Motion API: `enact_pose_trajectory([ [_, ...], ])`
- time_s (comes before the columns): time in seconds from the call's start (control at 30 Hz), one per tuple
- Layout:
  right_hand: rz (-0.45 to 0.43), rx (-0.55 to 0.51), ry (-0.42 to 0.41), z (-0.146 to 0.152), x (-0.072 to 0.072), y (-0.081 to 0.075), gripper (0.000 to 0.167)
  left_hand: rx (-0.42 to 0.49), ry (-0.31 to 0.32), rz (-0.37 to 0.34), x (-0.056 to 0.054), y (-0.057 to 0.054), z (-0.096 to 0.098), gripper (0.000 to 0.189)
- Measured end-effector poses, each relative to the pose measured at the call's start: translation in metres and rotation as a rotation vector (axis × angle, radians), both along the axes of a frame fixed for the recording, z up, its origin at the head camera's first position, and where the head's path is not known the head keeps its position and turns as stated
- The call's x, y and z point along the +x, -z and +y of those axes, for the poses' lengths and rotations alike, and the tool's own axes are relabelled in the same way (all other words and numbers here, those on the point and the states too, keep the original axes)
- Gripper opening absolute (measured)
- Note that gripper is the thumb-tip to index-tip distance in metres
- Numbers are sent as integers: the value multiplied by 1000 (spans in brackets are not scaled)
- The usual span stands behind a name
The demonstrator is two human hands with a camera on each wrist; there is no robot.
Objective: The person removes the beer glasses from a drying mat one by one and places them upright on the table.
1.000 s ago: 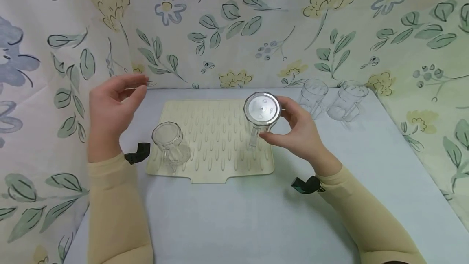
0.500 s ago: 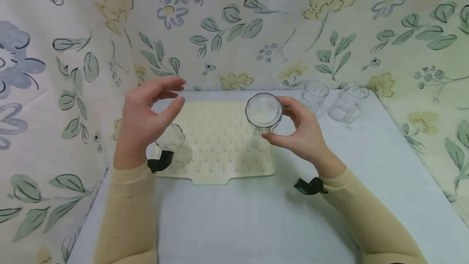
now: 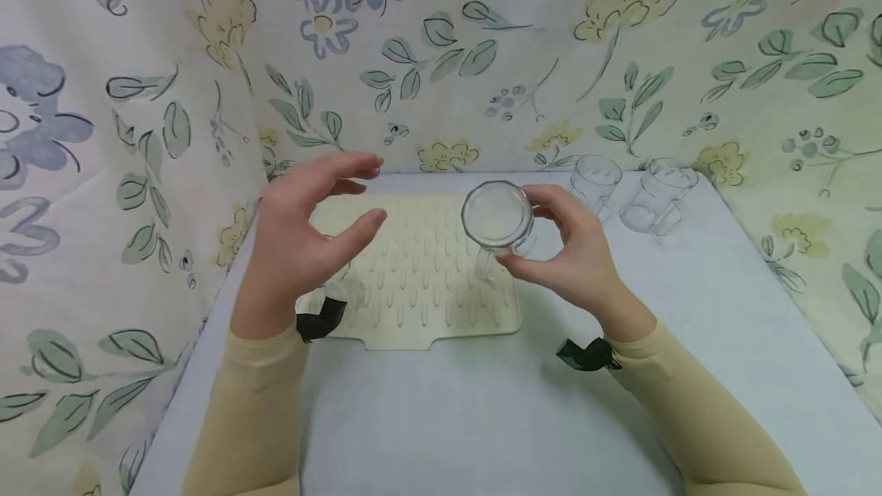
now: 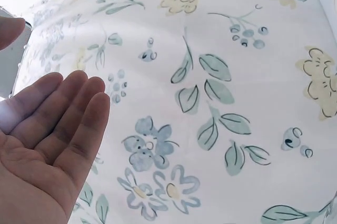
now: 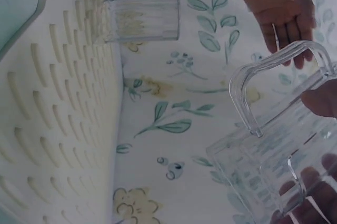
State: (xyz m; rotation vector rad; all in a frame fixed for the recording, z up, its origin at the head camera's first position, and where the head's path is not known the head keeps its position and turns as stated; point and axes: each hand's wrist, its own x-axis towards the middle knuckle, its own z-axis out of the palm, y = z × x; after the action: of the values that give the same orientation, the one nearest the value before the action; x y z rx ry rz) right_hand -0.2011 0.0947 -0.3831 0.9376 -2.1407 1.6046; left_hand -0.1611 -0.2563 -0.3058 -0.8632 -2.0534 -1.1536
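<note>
Begin at the left. Locate the left hand (image 3: 306,239), raised above the left part of the cream mat (image 3: 413,324), thumb and fingers well apart and gently bent. Treat as empty: no hold visible in the head or left wrist view.

Look beneath that hand for the first mug (image 5: 150,19), clear glass, resting on the left part of the mat. Consult the right wrist view, being mostly hidden in the head view. Cannot tell whether upright or inverted.

Proceed to the middle. Note the ridged surface of the mat, lying flat on the white table (image 3: 441,419), tab (image 3: 397,344) toward the near side.

Continue right to the held mug (image 3: 496,214), suspended over the right part of the mat. Note the faceted end facing upward, probably the base, and the handle (image 3: 484,265) pointing near-left. Verify in the right wrist view: apart from the mat.

Check the right hand (image 3: 575,255): fingers curled round the body, thumb opposed on the near side, parted only by the mug's width.

Finish at the far right with two spare mugs (image 3: 596,184), standing near each other before the floral cloth (image 3: 427,60).

Judge the step in hand as positioning the held mug above the mat. Next, probably lower squarely, seat fully, then release; guard against slipping.
</note>
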Motion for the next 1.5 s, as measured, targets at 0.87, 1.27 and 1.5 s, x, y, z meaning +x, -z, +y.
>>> enact_pose_trajectory([
  [0.87, 85, 78, 5, -4, 9, 1, 79, -192, 145, -94, 7, 16, 60, 72],
  [1.27, 119, 121, 39, -5, 12, 3, 79, -215, 132, -88, 7, 19, 67, 76],
  [1.5, 135, 158, 52, -6, 13, 4, 79, -242, 117, -87, 7, 24, 68, 77],
])
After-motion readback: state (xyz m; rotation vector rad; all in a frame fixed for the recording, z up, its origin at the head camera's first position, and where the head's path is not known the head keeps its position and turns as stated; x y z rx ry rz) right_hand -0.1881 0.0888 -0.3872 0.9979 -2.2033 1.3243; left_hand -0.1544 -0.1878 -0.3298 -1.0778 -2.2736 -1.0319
